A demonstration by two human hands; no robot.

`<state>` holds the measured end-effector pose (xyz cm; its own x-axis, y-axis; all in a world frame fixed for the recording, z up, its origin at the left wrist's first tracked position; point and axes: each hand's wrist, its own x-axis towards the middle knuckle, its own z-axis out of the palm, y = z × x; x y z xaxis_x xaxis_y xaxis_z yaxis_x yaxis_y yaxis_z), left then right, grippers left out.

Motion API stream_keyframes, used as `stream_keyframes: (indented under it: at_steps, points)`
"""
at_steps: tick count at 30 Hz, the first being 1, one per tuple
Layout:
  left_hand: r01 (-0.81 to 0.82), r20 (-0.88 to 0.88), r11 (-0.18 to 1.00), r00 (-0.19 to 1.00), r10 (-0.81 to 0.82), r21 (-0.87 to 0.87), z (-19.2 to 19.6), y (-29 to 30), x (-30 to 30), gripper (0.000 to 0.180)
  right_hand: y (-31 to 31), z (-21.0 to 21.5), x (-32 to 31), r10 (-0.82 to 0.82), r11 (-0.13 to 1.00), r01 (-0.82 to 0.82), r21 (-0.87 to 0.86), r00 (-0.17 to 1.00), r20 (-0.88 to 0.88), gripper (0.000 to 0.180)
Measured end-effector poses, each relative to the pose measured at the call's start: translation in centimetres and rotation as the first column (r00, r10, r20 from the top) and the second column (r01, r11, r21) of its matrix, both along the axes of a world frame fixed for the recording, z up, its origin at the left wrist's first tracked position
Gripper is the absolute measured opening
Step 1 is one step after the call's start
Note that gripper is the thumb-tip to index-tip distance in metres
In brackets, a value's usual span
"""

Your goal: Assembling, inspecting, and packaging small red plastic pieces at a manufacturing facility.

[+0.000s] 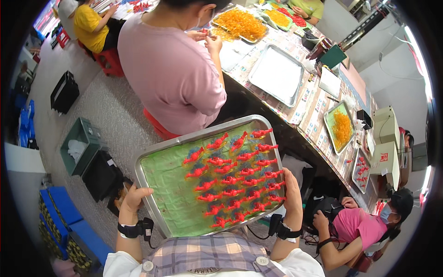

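A metal tray (148,208) lined with green cloth is held level in front of my body. My left hand (134,199) grips its left rim, thumb on top and fingers under the edge. At the right rim, my right hand (291,191) clasps the opposite side, its lower fingers hidden by the tray. Rows of small red figures (230,180) with clear, bluish and yellow parts stand on the cloth's right half. Bare green cloth (170,203) shows on the left half. A black band sits on each of my wrists.
A person in a pink shirt (170,69) sits just ahead at a long patterned table (304,115). On it lie a bare metal tray (277,76) and trays of orange pieces (240,25). Crates (83,145) stand on the floor at left; another person (360,226) sits at right.
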<state>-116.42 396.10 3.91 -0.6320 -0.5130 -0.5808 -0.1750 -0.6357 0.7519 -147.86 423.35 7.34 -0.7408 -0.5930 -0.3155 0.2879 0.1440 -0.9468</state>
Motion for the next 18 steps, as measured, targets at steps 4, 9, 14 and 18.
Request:
stream_keyframes:
  at_steps: [4, 9, 14, 18]
  points:
    - [-0.032, 0.001, 0.999, 0.999, 0.032, -0.004, -0.5, 0.1, 1.7, 0.060, -1.2, 0.1, 0.4, 0.041, 0.999, -0.041, -0.017, 0.999, 0.035, 0.038]
    - [-0.139, 0.004, 0.990, 0.990, 0.139, 0.003, -0.3, 0.9, 3.4, 0.064, -2.9, 0.1, 0.6, 0.096, 0.995, -0.096, -0.011, 0.994, 0.043, 0.037]
    - [-0.243, 0.041, 0.969, 0.969, 0.244, -0.037, 0.1, 2.1, 5.0, 0.063, -4.7, 0.3, -0.1, 0.231, 0.973, -0.232, 0.018, 0.972, 0.046, 0.043]
    - [-0.311, 0.049, 0.946, 0.947, 0.317, -0.090, 2.2, 3.2, 4.5, 0.062, -5.8, -0.2, -0.7, 0.256, 0.967, -0.256, -0.001, 0.964, 0.067, 0.041]
